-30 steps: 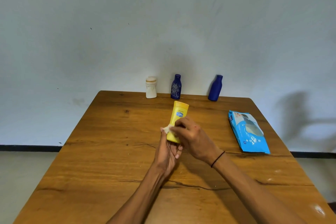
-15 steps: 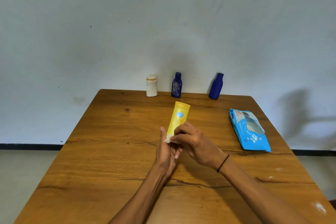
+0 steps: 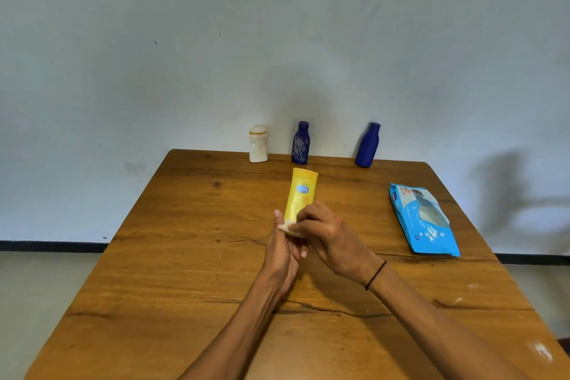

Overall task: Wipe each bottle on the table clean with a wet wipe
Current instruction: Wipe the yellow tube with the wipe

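A yellow bottle (image 3: 300,194) with a blue label is held above the middle of the wooden table (image 3: 172,256), its flat end pointing away from me. My left hand (image 3: 282,253) grips its near end from below. My right hand (image 3: 330,234) presses a small white wet wipe (image 3: 285,227) against the bottle's lower part. At the table's far edge stand a white bottle (image 3: 258,143), a patterned dark blue bottle (image 3: 300,142) and a plain blue bottle (image 3: 367,145).
A blue pack of wet wipes (image 3: 424,219) lies flat on the right side of the table. A pale wall rises directly behind the far edge. The floor shows past the table's left and right edges.
My right hand has slid the wipe down the yellow bottle toward its near end, uncovering more of the label. The bottle has tilted slightly.
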Action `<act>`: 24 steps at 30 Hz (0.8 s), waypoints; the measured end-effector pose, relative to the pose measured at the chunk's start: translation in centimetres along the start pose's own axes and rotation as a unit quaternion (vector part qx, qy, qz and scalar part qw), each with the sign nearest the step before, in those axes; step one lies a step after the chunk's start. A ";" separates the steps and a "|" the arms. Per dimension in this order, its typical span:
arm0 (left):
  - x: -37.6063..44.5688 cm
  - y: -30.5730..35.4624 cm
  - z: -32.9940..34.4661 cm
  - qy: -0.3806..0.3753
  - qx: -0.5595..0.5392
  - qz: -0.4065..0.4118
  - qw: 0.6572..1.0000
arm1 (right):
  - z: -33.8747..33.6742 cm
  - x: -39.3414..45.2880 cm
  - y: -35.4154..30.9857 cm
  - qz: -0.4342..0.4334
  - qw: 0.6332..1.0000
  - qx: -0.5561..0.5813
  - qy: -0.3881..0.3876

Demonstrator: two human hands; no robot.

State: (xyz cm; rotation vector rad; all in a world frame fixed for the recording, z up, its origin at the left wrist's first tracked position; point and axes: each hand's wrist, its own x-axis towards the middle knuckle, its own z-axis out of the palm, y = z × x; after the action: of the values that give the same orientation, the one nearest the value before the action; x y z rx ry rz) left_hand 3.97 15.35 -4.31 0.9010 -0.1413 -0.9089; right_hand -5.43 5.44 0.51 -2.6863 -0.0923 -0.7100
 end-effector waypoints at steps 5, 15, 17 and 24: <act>-0.1 -0.6 -0.6 -0.008 -0.006 -0.014 1.000 | -0.6 -0.7 1.3 -0.025 0.998 -0.049 -0.023; 0.0 -0.6 -0.4 -0.025 0.041 0.016 0.999 | 0.5 2.5 1.5 0.139 0.972 -0.065 0.179; 0.1 -0.5 -0.4 -0.008 0.046 0.032 0.998 | 1.3 2.0 0.6 0.132 0.973 -0.053 0.182; 1.0 -0.9 -1.4 0.001 0.029 0.021 0.999 | 1.7 -0.5 -0.4 -0.010 0.998 -0.051 0.019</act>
State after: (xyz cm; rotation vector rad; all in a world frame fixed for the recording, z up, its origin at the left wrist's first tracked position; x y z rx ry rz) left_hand 4.71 15.24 -6.11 0.9503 -0.1853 -0.8681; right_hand -5.08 6.40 -1.00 -2.7696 -0.0764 -0.7928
